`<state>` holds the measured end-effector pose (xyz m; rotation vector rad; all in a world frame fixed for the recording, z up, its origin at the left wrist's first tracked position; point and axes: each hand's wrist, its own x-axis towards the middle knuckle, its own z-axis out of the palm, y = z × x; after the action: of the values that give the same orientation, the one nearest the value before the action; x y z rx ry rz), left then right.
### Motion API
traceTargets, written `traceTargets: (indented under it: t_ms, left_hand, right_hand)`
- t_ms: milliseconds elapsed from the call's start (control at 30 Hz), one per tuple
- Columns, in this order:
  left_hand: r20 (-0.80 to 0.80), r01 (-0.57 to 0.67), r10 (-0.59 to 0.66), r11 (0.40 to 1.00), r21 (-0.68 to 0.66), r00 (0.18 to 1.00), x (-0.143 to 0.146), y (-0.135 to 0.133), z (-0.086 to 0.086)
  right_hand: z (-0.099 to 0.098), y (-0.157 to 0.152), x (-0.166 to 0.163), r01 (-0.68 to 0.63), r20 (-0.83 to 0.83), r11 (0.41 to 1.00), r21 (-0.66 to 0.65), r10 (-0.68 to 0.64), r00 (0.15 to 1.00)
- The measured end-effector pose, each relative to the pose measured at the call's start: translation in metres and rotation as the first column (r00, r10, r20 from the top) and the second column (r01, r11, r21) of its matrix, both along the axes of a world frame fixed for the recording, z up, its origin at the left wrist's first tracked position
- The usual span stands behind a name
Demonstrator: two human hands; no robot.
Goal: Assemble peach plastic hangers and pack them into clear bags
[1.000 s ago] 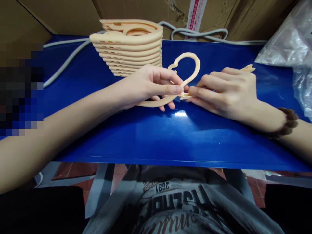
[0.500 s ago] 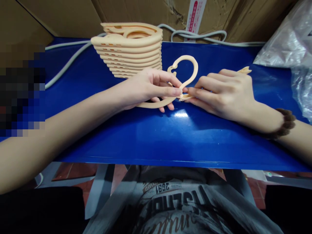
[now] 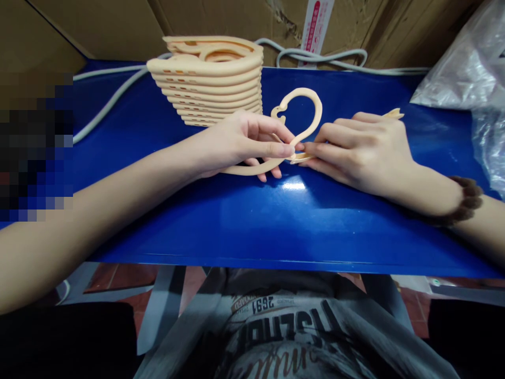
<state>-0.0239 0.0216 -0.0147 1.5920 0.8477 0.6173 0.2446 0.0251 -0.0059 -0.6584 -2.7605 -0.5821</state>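
A beige plastic hanger (image 3: 317, 109) is held between both hands, low over the blue table. Its curved hook rises above my left fingertips. My left hand (image 3: 240, 139) pinches the hanger at the base of the hook, and a curved arm of it passes under the palm. From the right, my right hand (image 3: 355, 147) has its fingers closed round another slim beige arm, whose forked tip shows past the knuckles. The fingertips of both hands nearly meet at the joint, which they partly cover. Behind my left hand stands a stack of folded beige hangers (image 3: 213, 79).
Along the back of the blue table (image 3: 252, 226) runs a white cable (image 3: 327, 59), with cardboard boxes (image 3: 229, 18) behind it. A clear plastic bag (image 3: 453, 68) lies at the right. The table's front edge is close to the person's body.
The hook has tipped very slightly to the right, and my right hand has shifted a little. My left hand keeps the same pinch.
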Motion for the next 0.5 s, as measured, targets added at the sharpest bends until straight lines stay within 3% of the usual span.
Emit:
traceTargets:
  t_ms: [267, 500]
  left_hand:
    - [-0.012, -0.007, 0.007, 1.0, -0.004, 1.0, -0.002, 0.0029, -0.0032]
    - [-0.008, -0.03, 0.029, 0.999, -0.019, 1.0, -0.0015, 0.0024, -0.0043]
  right_hand:
    - [-0.001, 0.0, 0.0014, 0.032, -0.003, 0.999, -0.038, -0.032, 0.999]
    - [-0.0016, 0.001, 0.0012, 0.012, 0.029, 0.998, 0.06, -0.014, 1.0]
